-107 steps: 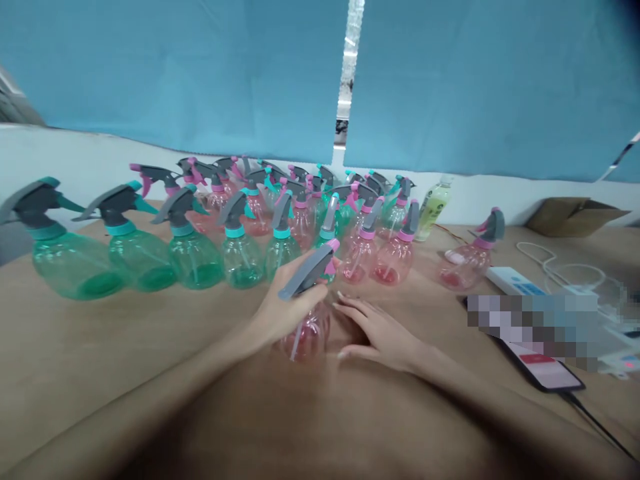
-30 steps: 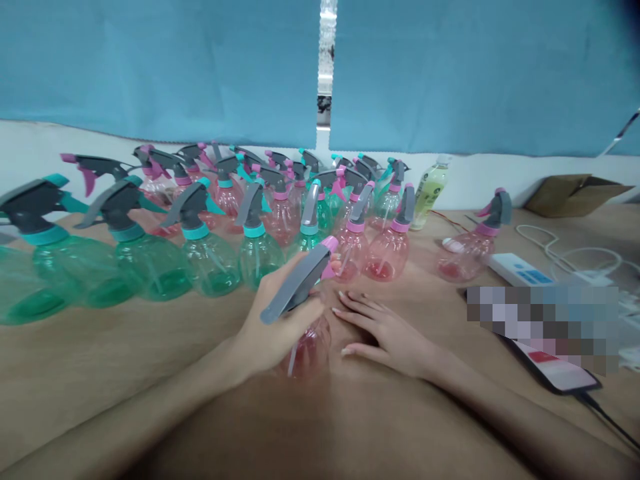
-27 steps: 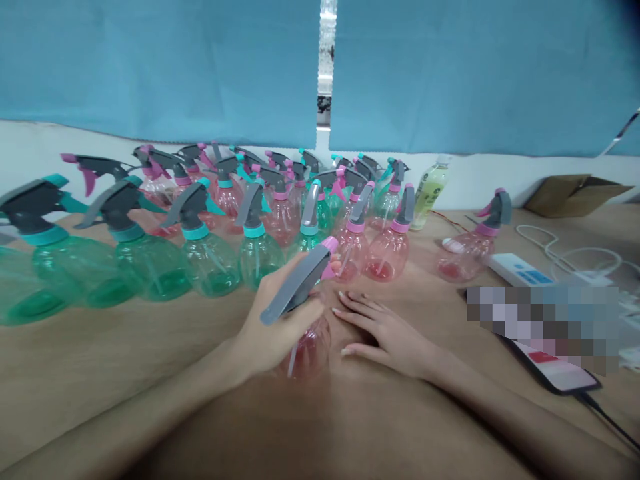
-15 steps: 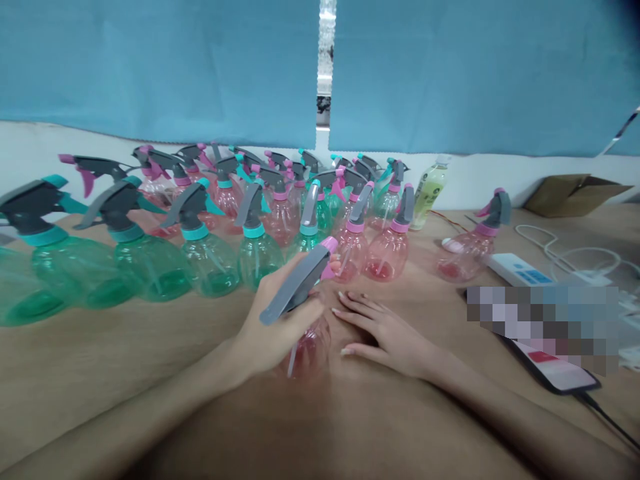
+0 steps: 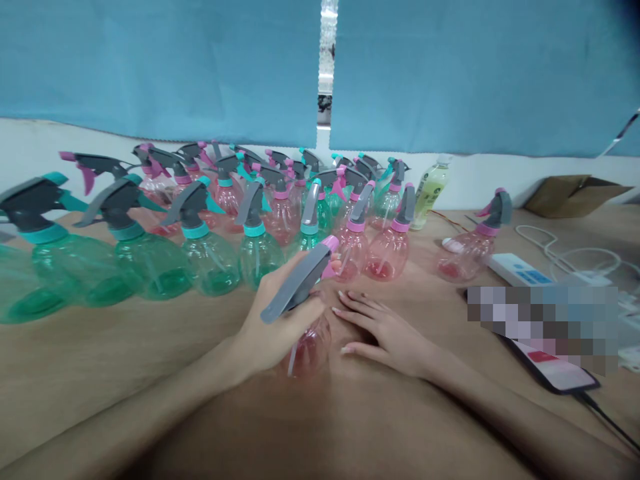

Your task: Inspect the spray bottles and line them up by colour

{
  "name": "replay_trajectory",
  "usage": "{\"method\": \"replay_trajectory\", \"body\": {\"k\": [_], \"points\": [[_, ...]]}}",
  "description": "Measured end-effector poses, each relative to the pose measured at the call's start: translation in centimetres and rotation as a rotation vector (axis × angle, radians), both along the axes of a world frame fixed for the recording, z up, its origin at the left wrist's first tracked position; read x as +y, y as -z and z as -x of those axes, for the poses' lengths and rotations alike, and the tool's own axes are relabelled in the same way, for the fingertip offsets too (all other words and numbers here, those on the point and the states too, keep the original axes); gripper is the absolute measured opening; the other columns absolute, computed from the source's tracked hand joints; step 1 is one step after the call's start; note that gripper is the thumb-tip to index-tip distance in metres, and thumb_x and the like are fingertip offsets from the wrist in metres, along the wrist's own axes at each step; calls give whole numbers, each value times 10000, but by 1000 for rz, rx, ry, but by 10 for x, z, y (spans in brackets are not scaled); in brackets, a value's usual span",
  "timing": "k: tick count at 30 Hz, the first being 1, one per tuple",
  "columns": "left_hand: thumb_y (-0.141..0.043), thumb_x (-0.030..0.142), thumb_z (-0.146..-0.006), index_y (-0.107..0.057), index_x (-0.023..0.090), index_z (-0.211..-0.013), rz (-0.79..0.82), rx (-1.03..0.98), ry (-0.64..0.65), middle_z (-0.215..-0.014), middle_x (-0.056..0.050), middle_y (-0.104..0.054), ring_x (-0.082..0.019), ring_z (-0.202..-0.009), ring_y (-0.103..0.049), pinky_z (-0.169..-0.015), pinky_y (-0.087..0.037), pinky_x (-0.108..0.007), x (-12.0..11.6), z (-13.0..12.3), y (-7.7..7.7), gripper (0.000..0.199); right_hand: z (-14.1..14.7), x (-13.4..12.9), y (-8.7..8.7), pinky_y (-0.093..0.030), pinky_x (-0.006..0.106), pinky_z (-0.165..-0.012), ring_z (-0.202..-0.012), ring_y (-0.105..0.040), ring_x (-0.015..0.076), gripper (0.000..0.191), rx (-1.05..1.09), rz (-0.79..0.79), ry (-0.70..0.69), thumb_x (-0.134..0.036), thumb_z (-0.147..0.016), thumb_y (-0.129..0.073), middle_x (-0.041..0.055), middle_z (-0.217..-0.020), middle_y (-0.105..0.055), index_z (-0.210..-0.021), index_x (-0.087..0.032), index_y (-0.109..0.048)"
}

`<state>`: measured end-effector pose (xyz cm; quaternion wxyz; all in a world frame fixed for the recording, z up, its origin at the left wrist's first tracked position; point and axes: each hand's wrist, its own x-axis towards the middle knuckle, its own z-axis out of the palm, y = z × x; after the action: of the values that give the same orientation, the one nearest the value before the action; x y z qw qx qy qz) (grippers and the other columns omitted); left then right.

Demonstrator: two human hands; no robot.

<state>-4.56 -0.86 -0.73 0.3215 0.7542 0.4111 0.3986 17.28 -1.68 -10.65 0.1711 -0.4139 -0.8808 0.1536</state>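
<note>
My left hand is wrapped round the neck of a pink spray bottle, which stands on the table in front of me. Its grey sprayer head with a pink nozzle rises above my fingers and points away to the right. The collar and much of the trigger are hidden by the hand. Flat on the wooden table, just right of that bottle, rests my right hand, its fingers spread and holding nothing. Beyond my hands, a front row holds green spray bottles on the left and pink spray bottles on the right.
More pink and green spray bottles crowd the back by the wall. A drink bottle leans there. On the right are a lone pink spray bottle, a white power strip, a phone with a cable, and a brown paper bag.
</note>
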Motion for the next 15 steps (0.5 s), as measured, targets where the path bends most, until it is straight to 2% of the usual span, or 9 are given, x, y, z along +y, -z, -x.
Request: {"method": "replay_trajectory", "body": {"k": [15], "points": [[-493, 134, -708, -481, 229, -799, -7, -4, 5, -677, 47, -535, -129, -586, -501, -552, -410, -256, 0, 1, 2, 132, 0, 0, -1, -224, 495, -1136, -1396, -246, 244, 661, -29, 0, 3, -608, -861, -458, 49, -1494, -326, -1412, -252, -377]]}}
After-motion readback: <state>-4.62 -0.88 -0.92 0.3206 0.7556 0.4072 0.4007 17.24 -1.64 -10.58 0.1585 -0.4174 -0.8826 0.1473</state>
